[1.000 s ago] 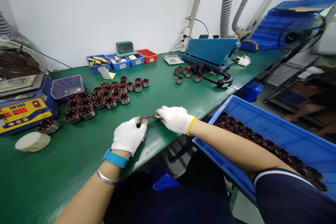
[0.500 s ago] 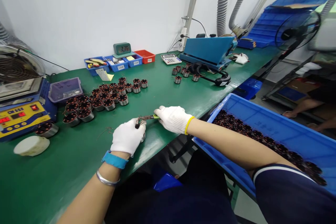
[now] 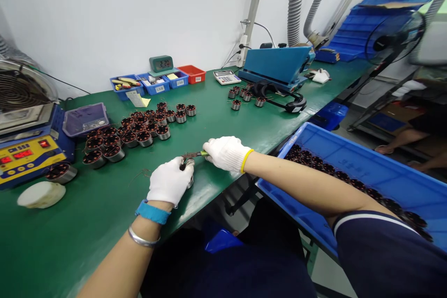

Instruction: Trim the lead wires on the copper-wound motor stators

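Observation:
White knit gloves cover both hands. My left hand [image 3: 170, 180] is closed around a motor stator [image 3: 190, 182] near the front edge of the green bench; the glove hides most of it, and a bit of its metal rim shows at the fingers. My right hand [image 3: 225, 153] grips pliers with green handles [image 3: 203, 153], most of the handles hidden in the palm. The jaws of the pliers reach left to the top of the held stator, at my left fingertips. Several copper-wound stators [image 3: 139, 128] stand grouped on the bench to the left.
A blue crate [image 3: 370, 167] with rows of stators sits to the right, below my right arm. Toward the wall are small bins [image 3: 157, 87], a calculator [image 3: 226, 77] and a teal machine [image 3: 275, 67]. At left stands a yellow-blue heating unit [image 3: 31, 153] beside a white round pad [image 3: 41, 194].
My right hand and the pliers have shifted slightly left and up at the held stator. My left hand stays in nearly the same place.

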A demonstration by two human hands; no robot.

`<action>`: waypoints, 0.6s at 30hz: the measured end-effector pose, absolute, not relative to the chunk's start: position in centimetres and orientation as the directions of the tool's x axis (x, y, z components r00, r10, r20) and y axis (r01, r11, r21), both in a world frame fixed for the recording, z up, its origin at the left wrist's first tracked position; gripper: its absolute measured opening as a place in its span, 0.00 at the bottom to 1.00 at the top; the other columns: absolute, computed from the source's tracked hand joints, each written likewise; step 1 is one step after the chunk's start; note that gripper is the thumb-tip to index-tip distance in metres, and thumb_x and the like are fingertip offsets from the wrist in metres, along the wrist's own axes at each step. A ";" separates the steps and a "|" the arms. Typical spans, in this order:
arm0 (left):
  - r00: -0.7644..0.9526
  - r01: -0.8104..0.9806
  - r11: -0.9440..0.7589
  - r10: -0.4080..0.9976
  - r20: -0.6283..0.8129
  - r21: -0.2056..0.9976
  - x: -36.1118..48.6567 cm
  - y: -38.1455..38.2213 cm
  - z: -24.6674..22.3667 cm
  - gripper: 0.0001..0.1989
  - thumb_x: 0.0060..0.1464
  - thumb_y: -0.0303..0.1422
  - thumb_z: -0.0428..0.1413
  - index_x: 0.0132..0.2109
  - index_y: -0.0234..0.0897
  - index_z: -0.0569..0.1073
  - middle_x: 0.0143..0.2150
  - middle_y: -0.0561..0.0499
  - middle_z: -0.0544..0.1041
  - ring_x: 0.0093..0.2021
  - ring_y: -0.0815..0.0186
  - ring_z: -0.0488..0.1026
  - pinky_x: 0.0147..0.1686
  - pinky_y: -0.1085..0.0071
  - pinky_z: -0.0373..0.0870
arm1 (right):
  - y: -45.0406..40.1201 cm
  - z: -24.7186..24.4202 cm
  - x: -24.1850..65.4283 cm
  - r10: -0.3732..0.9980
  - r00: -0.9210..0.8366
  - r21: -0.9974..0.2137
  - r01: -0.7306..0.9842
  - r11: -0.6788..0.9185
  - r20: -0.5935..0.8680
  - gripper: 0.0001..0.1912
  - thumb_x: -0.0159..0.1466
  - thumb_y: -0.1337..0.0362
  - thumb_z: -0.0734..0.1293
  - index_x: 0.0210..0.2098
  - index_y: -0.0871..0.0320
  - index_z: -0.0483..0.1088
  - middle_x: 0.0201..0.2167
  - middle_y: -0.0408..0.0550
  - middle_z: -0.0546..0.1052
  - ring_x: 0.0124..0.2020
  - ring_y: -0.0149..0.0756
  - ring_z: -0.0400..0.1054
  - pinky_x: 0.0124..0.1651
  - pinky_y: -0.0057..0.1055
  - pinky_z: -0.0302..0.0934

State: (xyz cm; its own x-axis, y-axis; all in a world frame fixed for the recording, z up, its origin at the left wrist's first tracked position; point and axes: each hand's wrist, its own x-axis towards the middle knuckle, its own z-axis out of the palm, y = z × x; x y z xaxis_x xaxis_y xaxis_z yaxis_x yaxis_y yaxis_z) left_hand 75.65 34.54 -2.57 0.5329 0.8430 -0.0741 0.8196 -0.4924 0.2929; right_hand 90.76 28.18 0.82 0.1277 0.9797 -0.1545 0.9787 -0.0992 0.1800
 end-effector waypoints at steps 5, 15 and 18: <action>0.527 0.821 -0.483 0.846 -0.076 0.305 75.7 34.5 -2.6 0.20 0.56 0.47 0.41 0.36 0.43 0.74 0.36 0.45 0.79 0.41 0.52 0.74 0.33 0.65 0.62 | 28.8 1.6 90.7 0.957 0.144 0.174 0.980 -0.101 -0.253 0.21 0.67 0.52 0.54 0.47 0.58 0.69 0.43 0.57 0.76 0.43 0.51 0.72 0.37 0.44 0.66; 0.422 0.636 -0.270 0.906 -0.033 0.723 75.4 35.4 -2.6 0.27 0.47 0.45 0.57 0.51 0.35 0.71 0.46 0.42 0.78 0.48 0.55 0.74 0.49 0.63 0.68 | 28.4 -0.2 92.0 0.960 0.225 0.184 0.964 -0.194 -0.168 0.20 0.67 0.54 0.54 0.48 0.61 0.68 0.44 0.60 0.74 0.43 0.53 0.72 0.36 0.44 0.66; 0.285 0.285 -0.157 0.956 0.073 0.946 75.2 36.6 -2.6 0.27 0.48 0.39 0.58 0.54 0.31 0.68 0.47 0.41 0.77 0.44 0.61 0.75 0.48 0.65 0.70 | 27.8 -1.0 93.0 0.953 0.248 0.184 0.959 -0.216 -0.172 0.23 0.64 0.49 0.58 0.47 0.60 0.68 0.46 0.60 0.71 0.41 0.53 0.72 0.34 0.43 0.66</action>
State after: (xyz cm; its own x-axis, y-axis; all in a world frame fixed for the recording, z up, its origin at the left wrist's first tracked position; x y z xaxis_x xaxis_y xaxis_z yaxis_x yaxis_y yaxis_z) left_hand 75.15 36.61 -2.55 0.2845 0.9559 0.0727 0.2848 -0.1566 0.9457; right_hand 92.98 27.77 -1.01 0.2477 0.9535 -0.1717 0.9589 -0.2161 0.1838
